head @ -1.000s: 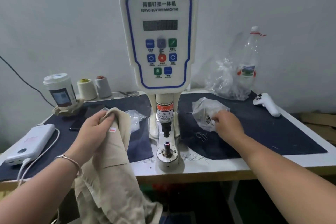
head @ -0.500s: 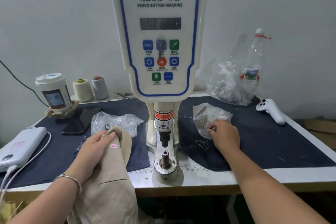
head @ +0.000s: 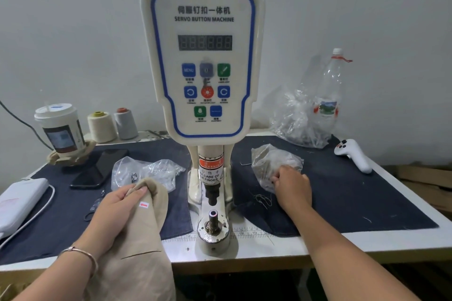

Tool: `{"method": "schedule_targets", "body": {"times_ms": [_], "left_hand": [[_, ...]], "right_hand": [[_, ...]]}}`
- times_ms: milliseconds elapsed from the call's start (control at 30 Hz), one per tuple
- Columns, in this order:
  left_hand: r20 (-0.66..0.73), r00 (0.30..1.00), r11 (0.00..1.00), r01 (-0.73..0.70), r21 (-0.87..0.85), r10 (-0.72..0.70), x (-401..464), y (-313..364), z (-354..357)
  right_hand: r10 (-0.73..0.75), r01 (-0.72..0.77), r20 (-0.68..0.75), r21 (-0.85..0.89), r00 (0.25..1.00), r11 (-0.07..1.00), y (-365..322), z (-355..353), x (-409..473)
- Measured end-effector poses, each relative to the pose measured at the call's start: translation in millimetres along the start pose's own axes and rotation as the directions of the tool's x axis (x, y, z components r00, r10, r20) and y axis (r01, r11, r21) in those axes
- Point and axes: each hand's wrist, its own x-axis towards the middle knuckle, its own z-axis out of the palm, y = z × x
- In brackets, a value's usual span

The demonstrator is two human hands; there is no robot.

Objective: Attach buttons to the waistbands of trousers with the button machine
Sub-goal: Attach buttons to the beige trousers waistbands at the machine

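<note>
The white servo button machine stands at the table's middle, its lower die post bare under the punch. My left hand grips the waistband of beige trousers just left of the die; the cloth hangs over the table's front edge. My right hand has its curled fingers in a small clear bag of buttons right of the machine. Whether they pinch a button is hidden.
Another clear bag, a black phone, a white power bank, a cup and two thread cones lie at the left. A bottle, a larger plastic bag and a white controller sit at the right.
My left hand lowered the waistband toward the table beside the die. My right hand stayed at the button bag, its fingers working into it. The camera came closer.
</note>
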Motion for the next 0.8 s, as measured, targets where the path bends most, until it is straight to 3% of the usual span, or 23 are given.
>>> {"method": "schedule_targets", "body": {"times_ms": [233,600,800], "left_hand": [[0.003,1.000,1.000,-0.003,0.006,0.003,0,-1,-1],[-0.025,0.999,0.999,0.022,0.029,-0.022,0,-2,-1],[-0.015,1.000,1.000,0.004,0.031,-0.003,-4,2,1]], "right_hand": [[-0.034,0.034,-0.007,0.029,0.999,0.999,1,-1,-1],[0.032,-0.036,0.020,0.262,0.999,0.964,-1,-16,-10],[-0.012,0.001,0.062,0.169,0.998,0.986,-1,-14,-9]]}}
